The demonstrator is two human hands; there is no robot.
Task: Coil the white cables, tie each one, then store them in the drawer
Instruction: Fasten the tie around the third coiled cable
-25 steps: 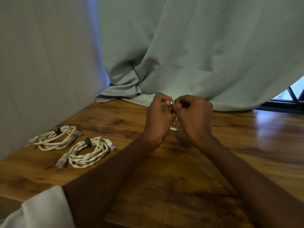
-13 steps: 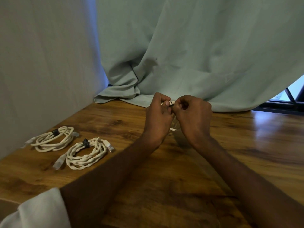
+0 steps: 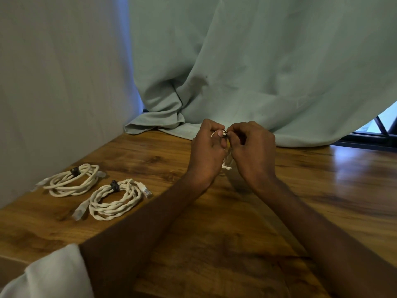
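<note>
Both hands, left hand (image 3: 207, 150) and right hand (image 3: 252, 150), stay closed on the third white cable (image 3: 227, 163) above the table (image 3: 236, 244), still working its black tie (image 3: 224, 132); little has shifted; two tied coils (image 3: 94, 190) wait left; drawer unseen.

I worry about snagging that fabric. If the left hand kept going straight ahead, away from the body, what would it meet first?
Probably the pale green curtain, where its hem lies on the wooden table just beyond the left hand. Depth is hard to judge.
</note>
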